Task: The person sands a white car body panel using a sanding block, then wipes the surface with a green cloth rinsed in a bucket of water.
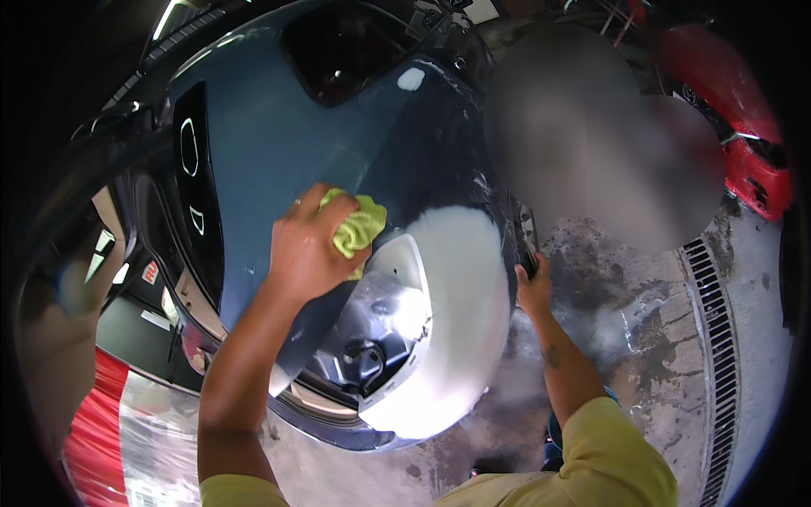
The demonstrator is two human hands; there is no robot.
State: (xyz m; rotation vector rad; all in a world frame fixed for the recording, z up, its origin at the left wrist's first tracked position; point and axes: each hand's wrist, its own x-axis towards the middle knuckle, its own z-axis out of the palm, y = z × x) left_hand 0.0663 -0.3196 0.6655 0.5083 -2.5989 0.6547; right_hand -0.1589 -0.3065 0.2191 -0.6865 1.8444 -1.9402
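Note:
My left hand (pixel 308 245) is closed round a crumpled yellow-green cloth (pixel 361 226), pressing it to the dark blue-grey body panel (pixel 262 160) of a car. Just below the cloth opens a bare lamp recess (pixel 363 317) with inner metal showing. A broad whitish primer-like patch (pixel 465 329) curves round the recess. At the car's right edge my right hand (pixel 534 287) has its fingers closed on a small dark thing; I cannot make out whether this is a loose object or part of the car.
A small white spot (pixel 411 79) marks the panel near the dark window (pixel 338 51). Red car parts (pixel 756 173) stand at the far right. A slotted floor drain (pixel 718 338) crosses the stained concrete (pixel 591 338). Red and clear sheeting (pixel 101 422) lies lower left. A blurred area covers the upper right.

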